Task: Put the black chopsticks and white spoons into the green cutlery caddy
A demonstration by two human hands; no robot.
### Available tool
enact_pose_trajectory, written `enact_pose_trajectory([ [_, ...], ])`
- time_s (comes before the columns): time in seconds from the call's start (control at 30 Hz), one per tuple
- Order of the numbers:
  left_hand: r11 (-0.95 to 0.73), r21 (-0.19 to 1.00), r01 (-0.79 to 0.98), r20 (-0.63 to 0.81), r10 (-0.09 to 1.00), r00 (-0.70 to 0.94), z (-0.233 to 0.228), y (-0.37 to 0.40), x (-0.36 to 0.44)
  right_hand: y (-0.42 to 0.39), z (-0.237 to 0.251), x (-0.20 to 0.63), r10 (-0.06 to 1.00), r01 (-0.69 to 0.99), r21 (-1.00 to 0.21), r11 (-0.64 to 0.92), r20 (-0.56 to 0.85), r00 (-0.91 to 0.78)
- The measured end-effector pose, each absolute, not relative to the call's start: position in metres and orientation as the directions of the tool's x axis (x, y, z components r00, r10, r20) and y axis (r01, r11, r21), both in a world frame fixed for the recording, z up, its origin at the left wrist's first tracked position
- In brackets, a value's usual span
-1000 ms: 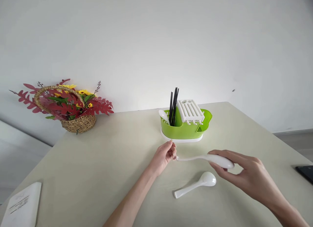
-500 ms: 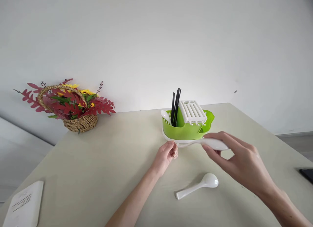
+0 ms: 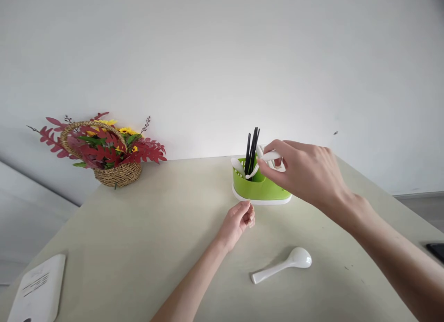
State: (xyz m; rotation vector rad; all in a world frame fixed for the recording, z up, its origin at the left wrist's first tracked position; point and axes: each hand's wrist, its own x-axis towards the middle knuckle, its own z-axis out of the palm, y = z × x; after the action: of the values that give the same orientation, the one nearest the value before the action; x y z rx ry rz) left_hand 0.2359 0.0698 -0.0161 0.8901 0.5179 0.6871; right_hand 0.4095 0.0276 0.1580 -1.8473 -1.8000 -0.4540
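Right hand [image 3: 305, 174] raised over a green caddy [image 3: 258, 188], fingers pinched around the bowl end of a white spoon [image 3: 265, 159]. Spoon's long axis slanted: bowl end high in the fingers, handle running down and away from the hand toward the left, tip dipping into the caddy's open compartment. Just past that tip, upright black chopsticks [image 3: 252, 148], leaning slightly right at the top. Beyond the chopsticks, at the caddy's far-left corner, the bowl of another white spoon [image 3: 237, 165] poking up. White slotted rack mostly hidden behind the hand.

Left hand [image 3: 239, 220] below and to the left of the right hand, resting low over the table [image 3: 138, 248], just in front of the caddy. Fingers loosely curled, thumb against fingertips, nothing visibly held.

Nearer the viewer than both hands, a third white spoon [image 3: 282, 265] lying flat on the table, untouched. Long axis nearly level, bowl to the right, handle pointing left and slightly toward the viewer.

Pale beige tabletop, smooth and matte. Far to the left of the hands, near the table's back edge, a wicker basket [image 3: 116, 174] of red leaves and yellow flowers. At the near-left corner, a white sheet [image 3: 38, 287] with printed lines. At the right edge, below the right forearm, part of a dark flat object [image 3: 437, 251]. Behind everything, a plain white wall [image 3: 222, 58].
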Motion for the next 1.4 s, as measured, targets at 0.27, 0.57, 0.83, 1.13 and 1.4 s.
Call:
enact_pose_trajectory([
  [0.27,0.425,0.849,-0.315,-0.105,0.719,0.687,-0.020,0.070,0.237,0.068,0.163,0.390,0.963,0.999,0.046,-0.018,0.269,0.005],
  [0.57,0.394,0.871,-0.292,-0.082,0.704,0.705,-0.019,0.070,0.236,0.091,0.155,0.362,0.989,0.969,0.215,0.122,0.053,-0.137],
  [0.83,0.413,0.869,-0.272,-0.107,0.695,0.711,-0.021,0.071,0.238,0.112,0.140,0.358,0.993,0.983,0.143,0.115,-0.002,-0.116],
  [1.13,0.414,0.870,-0.267,-0.104,0.685,0.721,-0.022,0.071,0.237,0.118,0.131,0.364,0.997,0.997,0.008,0.082,-0.014,-0.082],
  [1.4,0.413,0.878,-0.240,-0.119,0.676,0.728,-0.021,0.071,0.237,0.092,0.158,0.387,0.961,0.887,-0.456,0.071,0.270,0.062],
])
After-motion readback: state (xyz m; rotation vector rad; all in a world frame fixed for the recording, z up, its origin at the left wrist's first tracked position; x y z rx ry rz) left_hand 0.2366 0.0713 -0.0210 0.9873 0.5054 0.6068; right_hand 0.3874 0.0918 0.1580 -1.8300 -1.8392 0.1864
